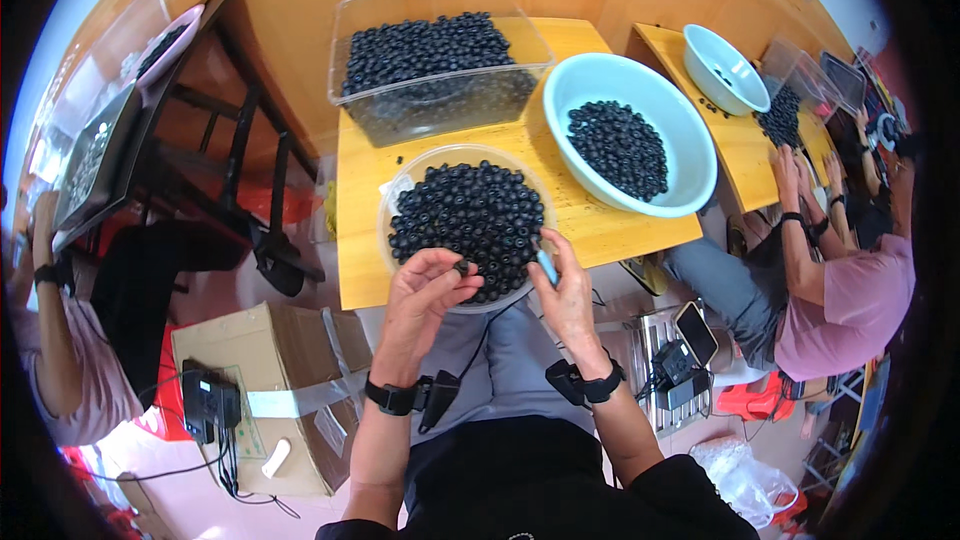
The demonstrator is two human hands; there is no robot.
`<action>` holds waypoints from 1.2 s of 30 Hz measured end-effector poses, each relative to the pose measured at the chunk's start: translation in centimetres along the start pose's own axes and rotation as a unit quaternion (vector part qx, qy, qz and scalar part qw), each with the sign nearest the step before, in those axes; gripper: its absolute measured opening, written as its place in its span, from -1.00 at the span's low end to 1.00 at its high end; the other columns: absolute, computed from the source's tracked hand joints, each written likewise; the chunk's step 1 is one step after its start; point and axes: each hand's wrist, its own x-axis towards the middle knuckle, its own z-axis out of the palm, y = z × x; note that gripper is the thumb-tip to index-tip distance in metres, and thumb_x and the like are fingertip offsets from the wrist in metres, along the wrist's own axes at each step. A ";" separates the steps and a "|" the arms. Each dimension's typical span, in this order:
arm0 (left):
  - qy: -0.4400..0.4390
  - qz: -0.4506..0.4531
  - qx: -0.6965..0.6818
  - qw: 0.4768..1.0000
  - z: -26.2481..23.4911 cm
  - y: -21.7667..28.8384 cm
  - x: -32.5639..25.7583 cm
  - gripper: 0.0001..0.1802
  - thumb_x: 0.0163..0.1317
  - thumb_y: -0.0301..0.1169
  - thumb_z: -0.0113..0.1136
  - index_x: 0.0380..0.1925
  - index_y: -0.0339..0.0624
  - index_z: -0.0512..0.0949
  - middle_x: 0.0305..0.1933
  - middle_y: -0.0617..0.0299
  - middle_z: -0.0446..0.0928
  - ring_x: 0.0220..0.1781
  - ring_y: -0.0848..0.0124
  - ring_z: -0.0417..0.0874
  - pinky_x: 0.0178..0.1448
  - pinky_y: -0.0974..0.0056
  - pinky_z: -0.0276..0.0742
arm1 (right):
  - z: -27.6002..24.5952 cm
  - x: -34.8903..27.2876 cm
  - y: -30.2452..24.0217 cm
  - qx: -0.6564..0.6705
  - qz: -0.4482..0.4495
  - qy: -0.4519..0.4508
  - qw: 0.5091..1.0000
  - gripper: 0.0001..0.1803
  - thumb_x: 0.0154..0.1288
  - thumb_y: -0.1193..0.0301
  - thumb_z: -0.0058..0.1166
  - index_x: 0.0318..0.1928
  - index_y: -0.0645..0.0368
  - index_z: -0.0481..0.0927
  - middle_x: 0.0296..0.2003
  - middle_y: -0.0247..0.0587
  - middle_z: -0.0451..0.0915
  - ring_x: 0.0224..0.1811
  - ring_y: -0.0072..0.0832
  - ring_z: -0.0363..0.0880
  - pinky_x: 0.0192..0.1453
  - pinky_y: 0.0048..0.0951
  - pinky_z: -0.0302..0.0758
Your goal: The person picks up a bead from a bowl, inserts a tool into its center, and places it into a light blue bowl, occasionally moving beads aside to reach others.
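Over a shallow round tub heaped with small round black pieces, both my hands are at work. My left hand pinches one small black piece between thumb and fingers, at the tub's near left. My right hand has its fingers closed on a small light-blue tool, at the tub's near right edge. The working end of the tool is too small to make out. Several of the pieces show a hole or dimple in the middle. Black straps with small devices sit on both my wrists.
Behind the tub, a clear plastic bin of black pieces stands on the yellow table. To its right is a light-blue basin with more. A cardboard box stands left of my legs. People work at tables on both sides.
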 end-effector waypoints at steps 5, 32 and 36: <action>0.004 -0.016 -0.099 0.995 0.2 -0.8 -0.4 -0.79 0.29 -0.53 0.11 -0.08 -0.28 0.51 -0.15 0.14 0.59 -0.04 0.24 0.67 0.01 0.32 0.67 | 0.9 -0.2 1.1 0.074 0.017 0.013 0.997 -0.53 0.16 0.53 0.16 0.12 0.13 0.44 -0.59 -0.32 0.26 -0.54 -0.51 0.25 -0.39 -0.43 0.33; -0.025 -0.036 -0.082 0.996 0.3 -1.0 -1.3 -0.77 0.24 -0.55 0.17 -0.09 -0.25 0.53 -0.16 0.19 0.59 -0.20 0.50 0.62 -0.07 0.39 0.59 | -2.0 -0.9 -5.7 0.041 -0.228 -0.172 0.958 -0.82 0.20 0.48 0.16 -0.18 0.23 0.55 -0.35 -0.13 0.62 -0.48 -0.22 0.62 -0.48 -0.35 0.47; -0.036 -0.047 -0.084 0.995 0.3 -0.9 -1.3 -0.78 0.21 -0.53 0.21 -0.13 -0.23 0.49 -0.16 0.19 0.57 -0.21 0.51 0.61 -0.10 0.43 0.59 | -2.2 -0.9 -5.7 0.025 -0.242 -0.172 0.955 -0.81 0.18 0.48 0.19 -0.19 0.24 0.56 -0.34 -0.11 0.62 -0.48 -0.20 0.62 -0.47 -0.34 0.48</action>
